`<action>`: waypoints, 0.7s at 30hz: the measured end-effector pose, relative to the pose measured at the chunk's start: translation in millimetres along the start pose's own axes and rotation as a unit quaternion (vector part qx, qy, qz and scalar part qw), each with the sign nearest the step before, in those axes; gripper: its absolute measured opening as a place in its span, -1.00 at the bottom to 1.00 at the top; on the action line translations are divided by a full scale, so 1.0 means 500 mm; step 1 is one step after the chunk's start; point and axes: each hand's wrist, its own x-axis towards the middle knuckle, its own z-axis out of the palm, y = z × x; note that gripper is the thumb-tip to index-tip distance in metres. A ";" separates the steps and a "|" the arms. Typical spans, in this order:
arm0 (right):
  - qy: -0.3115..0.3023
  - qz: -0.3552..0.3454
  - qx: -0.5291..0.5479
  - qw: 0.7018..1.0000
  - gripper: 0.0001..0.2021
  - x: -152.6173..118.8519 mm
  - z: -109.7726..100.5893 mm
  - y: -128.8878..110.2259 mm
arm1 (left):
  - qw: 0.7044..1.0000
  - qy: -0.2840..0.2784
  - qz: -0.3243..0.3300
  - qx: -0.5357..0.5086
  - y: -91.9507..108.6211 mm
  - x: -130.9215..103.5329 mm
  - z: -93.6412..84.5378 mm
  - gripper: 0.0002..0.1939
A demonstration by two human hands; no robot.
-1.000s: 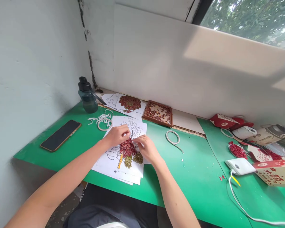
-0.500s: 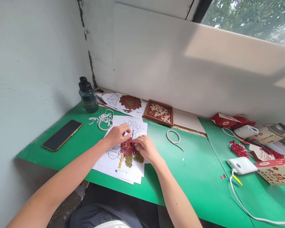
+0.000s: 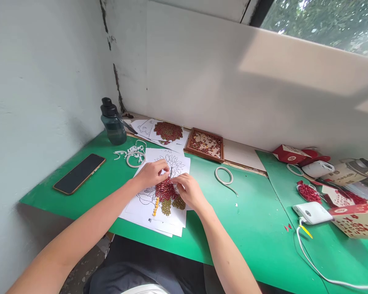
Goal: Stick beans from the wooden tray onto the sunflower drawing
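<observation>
A printed line drawing of a flower lies on stacked white sheets near the table's front edge. Part of it is covered with red beans, green beans and a short yellow strip of kernels. My left hand is curled over the upper left of the red beans, fingertips pinched together. From the right, my right hand reaches in with fingers closed at the top edge of the red beans. Between the fingertips shows a thin dark sliver; its kind is unclear. Whatever either hand pinches is too small to make out.
Behind the sheets stand a wooden tray of loose beans and a finished bean picture. A phone, bottle and white scraps lie left. Rightward are a coiled cord, white device and red boxes.
Both hands stay almost in place at the red beans, with only slight finger movement. The whole view has shifted very slightly.
</observation>
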 end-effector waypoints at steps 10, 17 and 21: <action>0.008 -0.003 -0.004 1.000 -0.54 0.001 0.000 -0.002 | 1.000 -0.010 0.000 0.005 0.003 0.001 -0.002 -0.94; 0.004 -0.007 -0.009 1.000 -0.61 0.002 0.000 -0.004 | 1.000 -0.013 -0.003 0.012 0.005 0.001 -0.002 -0.99; 0.007 -0.010 -0.007 1.000 -0.63 0.003 0.001 -0.005 | 1.000 -0.015 0.000 0.015 0.002 0.001 0.000 -0.97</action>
